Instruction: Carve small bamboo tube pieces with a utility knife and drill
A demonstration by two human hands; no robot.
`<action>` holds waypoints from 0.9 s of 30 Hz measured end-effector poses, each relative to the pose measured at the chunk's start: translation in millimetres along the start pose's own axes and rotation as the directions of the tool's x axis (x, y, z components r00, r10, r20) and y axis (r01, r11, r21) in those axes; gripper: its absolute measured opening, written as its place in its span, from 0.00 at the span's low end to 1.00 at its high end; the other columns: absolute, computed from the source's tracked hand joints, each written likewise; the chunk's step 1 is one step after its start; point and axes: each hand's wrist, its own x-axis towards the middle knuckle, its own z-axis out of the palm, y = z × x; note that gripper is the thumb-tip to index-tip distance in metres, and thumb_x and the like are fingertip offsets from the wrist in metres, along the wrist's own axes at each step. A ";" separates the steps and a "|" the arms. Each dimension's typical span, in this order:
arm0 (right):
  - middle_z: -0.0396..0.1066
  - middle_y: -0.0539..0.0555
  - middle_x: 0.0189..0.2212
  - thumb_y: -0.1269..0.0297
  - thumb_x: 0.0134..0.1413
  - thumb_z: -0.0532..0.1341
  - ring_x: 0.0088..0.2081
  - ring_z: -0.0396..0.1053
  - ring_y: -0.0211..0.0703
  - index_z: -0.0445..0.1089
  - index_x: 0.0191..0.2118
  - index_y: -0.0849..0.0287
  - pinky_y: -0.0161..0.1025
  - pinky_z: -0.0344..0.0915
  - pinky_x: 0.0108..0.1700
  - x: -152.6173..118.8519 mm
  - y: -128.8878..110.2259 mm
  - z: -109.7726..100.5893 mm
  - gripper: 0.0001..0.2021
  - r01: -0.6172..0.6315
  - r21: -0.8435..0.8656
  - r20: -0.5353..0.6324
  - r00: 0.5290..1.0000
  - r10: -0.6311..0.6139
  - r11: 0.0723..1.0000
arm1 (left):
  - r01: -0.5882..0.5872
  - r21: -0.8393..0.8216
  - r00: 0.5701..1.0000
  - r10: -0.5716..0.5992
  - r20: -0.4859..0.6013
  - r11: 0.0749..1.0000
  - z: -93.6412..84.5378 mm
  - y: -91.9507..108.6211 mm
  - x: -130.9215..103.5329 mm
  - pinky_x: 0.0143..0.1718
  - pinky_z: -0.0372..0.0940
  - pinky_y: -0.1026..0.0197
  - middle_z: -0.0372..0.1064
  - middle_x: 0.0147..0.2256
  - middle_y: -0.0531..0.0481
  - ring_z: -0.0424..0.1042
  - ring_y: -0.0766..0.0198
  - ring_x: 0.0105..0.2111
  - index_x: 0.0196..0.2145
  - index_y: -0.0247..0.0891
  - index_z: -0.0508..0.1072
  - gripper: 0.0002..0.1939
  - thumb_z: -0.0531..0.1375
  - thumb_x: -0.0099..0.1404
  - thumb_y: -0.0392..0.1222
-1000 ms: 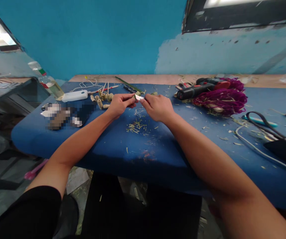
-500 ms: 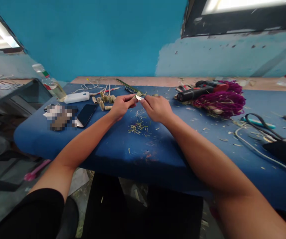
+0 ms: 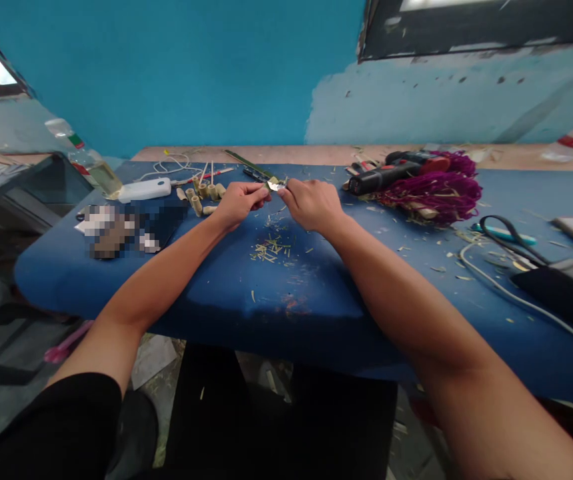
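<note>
Above the blue tabletop (image 3: 246, 287), my left hand (image 3: 236, 205) pinches a small greenish piece, likely bamboo, mostly hidden by the fingers. My right hand (image 3: 314, 203) is closed around a knife, whose short shiny blade (image 3: 275, 187) points left and meets the piece at my left fingertips. The knife's handle is hidden in the fist. Just behind the hands lies a long green bamboo strip (image 3: 244, 161). Several short cut bamboo tubes (image 3: 196, 204) stand and lie to the left of my left hand. Below the hands is a small heap of thin shavings (image 3: 269, 249).
A clear bottle (image 3: 86, 163) and a white device (image 3: 144, 190) with a cable are at the left. On the right, a cordless drill (image 3: 391, 175) rests against purple stringy material (image 3: 431, 197). Farther right lie a turquoise-handled tool (image 3: 509, 235) and a black strapped item (image 3: 561, 293).
The view has shifted a little, so the whole scene sits slightly farther left and higher. Both hands stay together with the blade at the piece, its angle slightly changed.
</note>
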 end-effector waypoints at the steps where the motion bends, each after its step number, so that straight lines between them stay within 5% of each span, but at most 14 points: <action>1: 0.83 0.65 0.43 0.44 0.80 0.46 0.41 0.76 0.57 0.79 0.49 0.57 0.47 0.59 0.42 2.8 -0.7 1.6 0.29 -0.002 0.001 -0.003 1.000 0.002 1.000 | 0.015 0.003 1.000 -0.015 -0.006 1.000 0.4 -0.3 2.7 0.32 0.59 0.60 0.75 0.28 0.48 0.63 0.69 0.26 0.27 0.37 0.83 0.13 0.71 0.71 0.39; 5: 0.84 0.65 0.45 0.43 0.81 0.47 0.43 0.77 0.57 0.81 0.52 0.57 0.46 0.61 0.44 15.1 5.8 4.0 0.29 -0.027 -0.025 -0.006 1.000 0.027 0.999 | 0.031 0.053 0.999 -0.029 -0.026 0.998 -2.7 -2.1 8.1 0.32 0.56 0.59 0.71 0.25 0.49 0.60 0.70 0.25 0.23 0.37 0.80 0.17 0.70 0.72 0.38; 9: 0.81 0.76 0.51 0.51 0.84 0.47 0.48 0.78 0.60 0.81 0.57 0.67 0.49 0.64 0.47 17.1 49.2 -9.0 0.30 -0.333 -0.065 0.007 0.942 0.334 0.941 | -0.031 0.179 0.999 0.026 0.030 0.983 -16.0 -1.4 -0.9 0.32 0.53 0.57 0.66 0.21 0.50 0.58 0.68 0.24 0.23 0.39 0.80 0.18 0.71 0.71 0.42; 13: 0.78 0.80 0.56 0.54 0.84 0.44 0.54 0.76 0.64 0.80 0.59 0.71 0.53 0.64 0.52 5.6 75.8 -21.9 0.31 -0.439 -0.037 -0.090 0.896 0.434 0.898 | -0.108 0.257 0.994 0.098 0.052 0.960 -22.7 2.3 -6.1 0.30 0.50 0.56 0.63 0.20 0.51 0.57 0.67 0.23 0.23 0.41 0.79 0.20 0.68 0.73 0.48; 17: 0.81 0.72 0.50 0.49 0.83 0.43 0.49 0.76 0.61 0.81 0.54 0.62 0.52 0.65 0.52 -0.2 33.1 -18.8 0.31 -0.218 0.055 -0.061 0.973 0.221 0.974 | -0.174 0.310 0.985 0.170 0.041 0.935 -11.8 4.1 -4.9 0.31 0.50 0.56 0.60 0.20 0.52 0.55 0.66 0.23 0.21 0.41 0.71 0.24 0.64 0.77 0.46; 21: 0.81 0.67 0.42 0.45 0.82 0.43 0.41 0.76 0.58 0.80 0.50 0.58 0.50 0.64 0.45 -1.1 -14.1 -8.4 0.32 -0.087 0.042 0.002 0.996 0.087 0.995 | -0.225 0.341 0.969 0.246 -0.019 0.913 -1.4 3.9 -8.0 0.34 0.53 0.57 0.64 0.24 0.53 0.57 0.64 0.26 0.27 0.40 0.76 0.17 0.63 0.76 0.40; 27: 0.82 0.67 0.43 0.45 0.82 0.42 0.41 0.78 0.59 0.80 0.50 0.59 0.48 0.63 0.42 -4.6 -19.4 -1.0 0.32 -0.065 0.033 0.036 0.997 0.063 0.997 | -0.288 0.440 0.943 0.331 -0.021 0.850 0.8 -2.6 -8.9 0.35 0.54 0.58 0.67 0.26 0.52 0.59 0.64 0.28 0.33 0.39 0.80 0.10 0.62 0.74 0.38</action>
